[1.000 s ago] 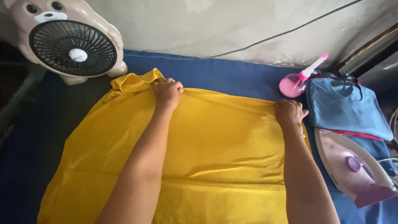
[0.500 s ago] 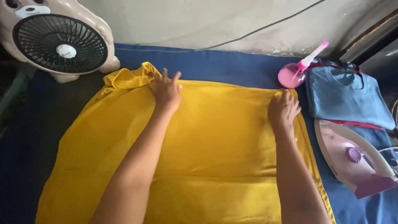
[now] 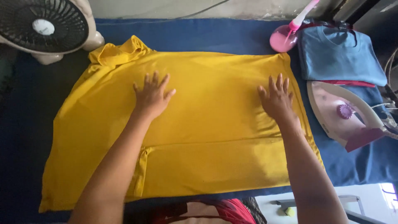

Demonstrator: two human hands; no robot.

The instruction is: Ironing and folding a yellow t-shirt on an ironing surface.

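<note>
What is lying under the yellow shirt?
The yellow shirt lies flat on a dark blue cloth surface, seen around its edges. Both hands, left hand and right hand, press on top. Anything beneath is covered.

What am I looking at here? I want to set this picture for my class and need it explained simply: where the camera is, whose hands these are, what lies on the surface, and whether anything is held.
The camera sits on a person's head and looks down, so the two bare arms reaching in from the bottom belong to the wearer. There is no machine at work, only hands.

The left hand and the right hand lie flat, fingers spread, on a yellow garment spread over a dark blue padded surface. Neither hand grips anything; both press on the cloth.

Around it: a small fan at the top left, a pink spray bottle at the top right, a folded blue shirt beside that, and an iron lying on its side below the shirt.
</note>
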